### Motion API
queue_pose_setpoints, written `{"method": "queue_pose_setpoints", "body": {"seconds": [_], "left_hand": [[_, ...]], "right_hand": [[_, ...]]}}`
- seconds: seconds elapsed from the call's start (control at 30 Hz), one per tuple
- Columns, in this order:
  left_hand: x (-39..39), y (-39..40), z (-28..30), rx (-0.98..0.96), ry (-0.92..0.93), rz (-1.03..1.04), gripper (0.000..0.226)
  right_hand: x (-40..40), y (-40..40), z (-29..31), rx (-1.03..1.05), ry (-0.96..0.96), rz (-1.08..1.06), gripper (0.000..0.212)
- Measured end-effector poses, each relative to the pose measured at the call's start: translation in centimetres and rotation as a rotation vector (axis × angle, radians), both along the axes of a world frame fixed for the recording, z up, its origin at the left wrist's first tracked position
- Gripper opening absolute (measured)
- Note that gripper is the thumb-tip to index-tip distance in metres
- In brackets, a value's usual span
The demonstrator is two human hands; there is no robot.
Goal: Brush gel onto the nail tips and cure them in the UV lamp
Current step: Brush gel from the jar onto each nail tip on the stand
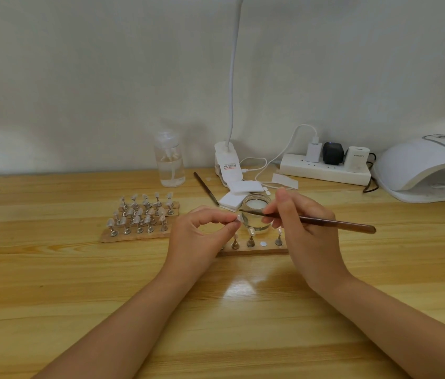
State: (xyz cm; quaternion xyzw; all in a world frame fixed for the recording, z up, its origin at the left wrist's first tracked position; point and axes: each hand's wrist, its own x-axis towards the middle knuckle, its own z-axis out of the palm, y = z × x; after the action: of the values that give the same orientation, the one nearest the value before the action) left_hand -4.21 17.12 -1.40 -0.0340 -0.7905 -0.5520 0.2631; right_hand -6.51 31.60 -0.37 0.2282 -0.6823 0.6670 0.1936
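Note:
My left hand (202, 236) pinches a small nail tip on its stand (239, 218) above the table. In my right hand (303, 228) I grip a brown gel brush (333, 223), its bristle end touching that nail tip. Just behind the tip stands a small glass jar (256, 214). Below my hands lies a wooden strip (254, 251) holding three nail tips on metal stands and one bare magnet spot. The white UV lamp (429, 170) sits at the far right with its display lit.
A wooden board (133, 236) with several nail tips on stands lies to the left. Behind are a clear bottle (169, 160), a second brush (206, 188), white pads (240, 191), a clip lamp (228, 162) and a power strip (325, 170) with cables.

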Motion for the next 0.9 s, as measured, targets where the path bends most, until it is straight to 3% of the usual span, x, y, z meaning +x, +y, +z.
{"method": "queue_pose_setpoints", "body": {"seconds": [0.23, 0.47, 0.73, 0.9], "left_hand": [[0.06, 0.03, 0.09, -0.017, 0.000, 0.006, 0.022], [-0.02, 0.00, 0.02, 0.003, -0.001, -0.002, 0.023], [0.03, 0.02, -0.01, 0.011, -0.008, -0.001, 0.022], [-0.02, 0.09, -0.01, 0.007, -0.009, 0.003, 0.023]], "right_hand": [[-0.03, 0.29, -0.27, -0.048, 0.057, -0.011, 0.038], [-0.13, 0.09, -0.15, 0.059, 0.060, 0.001, 0.029], [-0.30, 0.42, -0.46, 0.020, 0.168, -0.006, 0.037], [-0.44, 0.18, -0.45, 0.159, 0.228, -0.036, 0.027]]}}
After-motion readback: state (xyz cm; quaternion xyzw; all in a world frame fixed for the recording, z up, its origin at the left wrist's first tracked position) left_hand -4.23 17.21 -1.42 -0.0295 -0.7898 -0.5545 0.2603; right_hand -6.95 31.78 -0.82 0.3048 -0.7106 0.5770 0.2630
